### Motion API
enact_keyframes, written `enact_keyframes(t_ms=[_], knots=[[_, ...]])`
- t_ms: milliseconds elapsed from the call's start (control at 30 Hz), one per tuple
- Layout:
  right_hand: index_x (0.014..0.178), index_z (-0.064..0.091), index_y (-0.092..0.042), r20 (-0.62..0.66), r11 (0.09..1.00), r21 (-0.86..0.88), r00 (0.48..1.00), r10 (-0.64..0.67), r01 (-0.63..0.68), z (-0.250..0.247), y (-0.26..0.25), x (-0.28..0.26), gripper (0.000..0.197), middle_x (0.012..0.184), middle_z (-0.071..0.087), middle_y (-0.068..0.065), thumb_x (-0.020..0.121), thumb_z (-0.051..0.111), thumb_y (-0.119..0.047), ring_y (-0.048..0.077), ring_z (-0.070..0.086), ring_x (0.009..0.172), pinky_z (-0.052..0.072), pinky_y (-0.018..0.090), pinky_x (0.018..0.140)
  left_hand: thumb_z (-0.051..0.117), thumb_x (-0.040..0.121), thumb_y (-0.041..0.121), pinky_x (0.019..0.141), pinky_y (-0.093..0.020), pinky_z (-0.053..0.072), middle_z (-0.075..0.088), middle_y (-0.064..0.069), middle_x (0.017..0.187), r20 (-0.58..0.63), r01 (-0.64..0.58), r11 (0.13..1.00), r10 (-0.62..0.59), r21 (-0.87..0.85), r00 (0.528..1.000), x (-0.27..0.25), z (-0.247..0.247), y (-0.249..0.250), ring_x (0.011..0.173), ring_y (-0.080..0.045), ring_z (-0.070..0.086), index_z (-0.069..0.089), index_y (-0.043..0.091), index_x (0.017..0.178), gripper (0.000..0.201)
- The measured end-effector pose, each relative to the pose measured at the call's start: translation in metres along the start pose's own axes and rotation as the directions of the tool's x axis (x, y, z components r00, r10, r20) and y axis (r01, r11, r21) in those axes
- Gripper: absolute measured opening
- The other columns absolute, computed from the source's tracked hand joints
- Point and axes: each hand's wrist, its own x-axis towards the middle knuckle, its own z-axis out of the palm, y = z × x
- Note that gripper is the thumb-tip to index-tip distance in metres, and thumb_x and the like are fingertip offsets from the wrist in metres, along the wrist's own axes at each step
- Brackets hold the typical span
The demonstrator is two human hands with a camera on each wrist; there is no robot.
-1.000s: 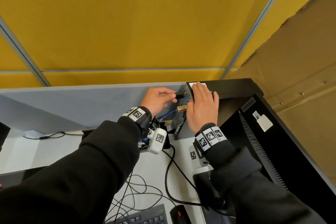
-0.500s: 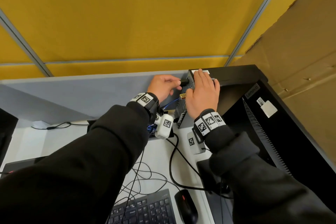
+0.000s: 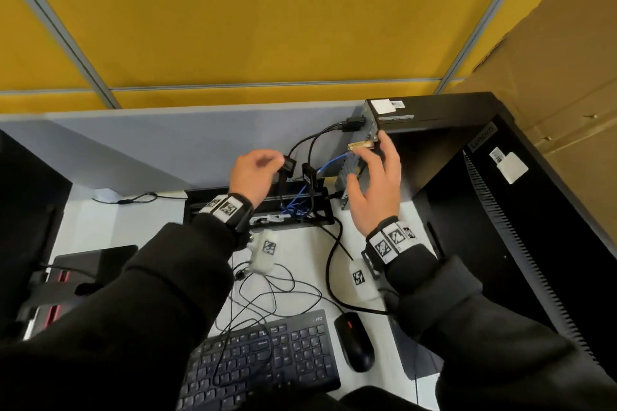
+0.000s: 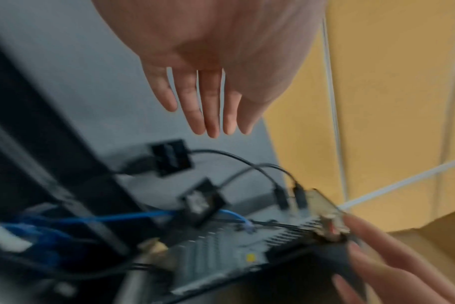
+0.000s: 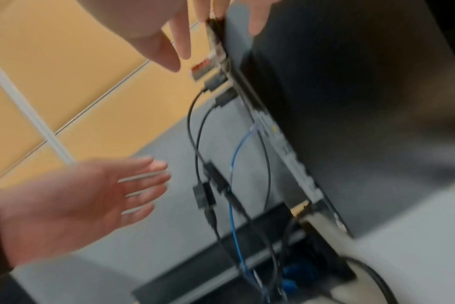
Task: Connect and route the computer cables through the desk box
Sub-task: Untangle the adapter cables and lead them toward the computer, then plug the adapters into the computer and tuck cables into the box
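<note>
Head view. The small black desktop computer (image 3: 430, 113) stands upright at the back right of the white desk (image 3: 100, 227), its grey rear port panel (image 3: 350, 167) facing left. Two black cables (image 3: 320, 135) are plugged high on that panel and arc down and leftward, each passing a small black block-shaped adapter (image 3: 288, 165) before dropping into the open black desk cable box (image 3: 200, 207) set in the desk surface; a thin blue network cable (image 3: 329, 163) takes the same course.

The left hand (image 3: 255, 177) hovers above the box, just left of the adapters. The wrist views show its fingers straight and loosely spread, gripping nothing; whether a fingertip touches the nearer adapter cannot be told. The right hand (image 3: 375, 187) lies against the port panel, fingers splayed — a steadying touch, not a pinch — beside a gold-coloured metal connector (image 3: 362, 146).

The governing relation: the hanging cables run with their long axis nearly vertical, from panel down to box, and lie immediately right of the left hand, between the two hands. The left hand is the nearer — probably it gathers the slack and feeds it into the box while the right braces the computer.

A black keyboard (image 3: 263, 360) and black mouse (image 3: 355, 345) lie near the front edge.
</note>
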Motion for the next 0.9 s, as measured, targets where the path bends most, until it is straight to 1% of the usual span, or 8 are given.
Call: enact_keyframes(t_ms=[100, 200, 400, 500, 667, 733, 800, 900], knots=[[0.11, 0.065, -0.02, 0.073, 0.991, 0.051, 0.99, 0.124, -0.128, 0.023, 0.008, -0.03, 0.028, 0.126, 0.051, 0.0, 0.086, 0.068, -0.008, 0.014, 0.05, 0.118, 0.043, 0.033, 0.108, 0.074, 0.091, 0.033, 0.09, -0.029, 0.054, 0.076, 0.009, 0.09, -0.021, 0.095, 0.975, -0.093, 0.201, 0.995, -0.02, -0.04, -0.055, 0.088, -0.012, 0.071, 0.077, 0.026, 0.092, 0.008], [0.106, 0.065, -0.023, 0.364, 0.935, -0.026, 0.868, 0.339, -0.354, 0.052, 0.033, -0.046, 0.019, 0.114, 0.06, -0.002, 0.091, 0.066, -0.012, 0.014, 0.059, 0.102, 0.05, 0.036, 0.096, 0.075, 0.089, 0.028, 0.081, -0.027, 0.054, 0.073, 0.014, 0.08, 0.028, 0.146, 0.926, -0.166, 0.347, 0.986, -0.041, -0.062, -0.092, 0.077, -0.002, 0.066, 0.075, 0.031, 0.08, 0.01], [0.136, 0.06, -0.017, 0.779, 0.865, -0.495, 0.396, 0.486, -0.086, 0.084, 0.079, -0.068, 0.042, 0.147, 0.05, 0.009, 0.096, 0.058, -0.026, 0.03, 0.05, 0.131, 0.04, 0.034, 0.11, 0.07, 0.093, 0.024, 0.089, -0.026, 0.047, 0.072, 0.0, 0.113, 0.092, 0.275, 0.749, -0.408, 0.603, 0.908, -0.069, -0.083, -0.151, 0.106, -0.022, 0.066, 0.077, 0.027, 0.111, 0.02], [0.135, 0.059, -0.024, 0.758, 0.835, -0.551, 0.407, 0.509, -0.018, 0.087, 0.088, -0.083, 0.04, 0.155, 0.038, 0.002, 0.095, 0.057, -0.031, 0.025, 0.04, 0.137, 0.038, 0.039, 0.112, 0.072, 0.09, 0.019, 0.098, -0.027, 0.047, 0.072, 0.003, 0.118, 0.1, 0.308, 0.7, -0.476, 0.644, 0.874, -0.079, -0.087, -0.172, 0.111, -0.019, 0.065, 0.077, 0.027, 0.104, 0.017], [0.112, 0.068, -0.026, 0.701, 0.896, -0.445, 0.618, 0.356, -0.012, 0.097, 0.067, -0.103, 0.025, 0.128, 0.043, -0.003, 0.091, 0.064, -0.04, 0.018, 0.043, 0.12, 0.041, 0.036, 0.104, 0.071, 0.089, 0.024, 0.087, -0.031, 0.055, 0.075, 0.006, 0.098, 0.075, 0.273, 0.722, -0.41, 0.636, 0.909, -0.087, -0.083, -0.169, 0.095, -0.016, 0.069, 0.069, 0.034, 0.081, 0.013], [0.1, 0.068, -0.024, 0.786, 0.943, -0.308, 0.525, 0.327, -0.126, 0.106, 0.048, -0.108, 0.02, 0.109, 0.054, -0.005, 0.09, 0.067, -0.042, 0.015, 0.054, 0.104, 0.047, 0.032, 0.095, 0.073, 0.087, 0.032, 0.076, -0.029, 0.053, 0.072, 0.006, 0.089, 0.029, 0.262, 0.705, -0.372, 0.659, 0.928, -0.092, -0.078, -0.158, 0.086, -0.016, 0.068, 0.065, 0.03, 0.079, 0.011], [0.093, 0.069, -0.024, 0.889, 0.949, -0.243, 0.344, 0.301, -0.202, 0.118, 0.027, -0.117, 0.023, 0.096, 0.065, -0.003, 0.088, 0.071, -0.046, 0.018, 0.063, 0.094, 0.053, 0.031, 0.086, 0.076, 0.085, 0.038, 0.072, -0.029, 0.053, 0.069, 0.005, 0.083, 0.05, 0.249, 0.67, -0.393, 0.699, 0.918, -0.102, -0.071, -0.149, 0.081, -0.017, 0.066, 0.062, 0.027, 0.081, 0.018], [0.094, 0.067, -0.026, 0.944, 0.964, -0.259, 0.195, 0.264, -0.053, 0.134, 0.002, -0.137, 0.037, 0.095, 0.067, -0.005, 0.078, 0.075, -0.059, 0.017, 0.063, 0.089, 0.054, 0.032, 0.08, 0.081, 0.079, 0.047, 0.079, -0.034, 0.057, 0.066, 0.003, 0.092, 0.154, 0.202, 0.559, -0.524, 0.804, 0.837, -0.125, -0.066, -0.145, 0.086, -0.017, 0.064, 0.062, 0.026, 0.093, 0.032]])
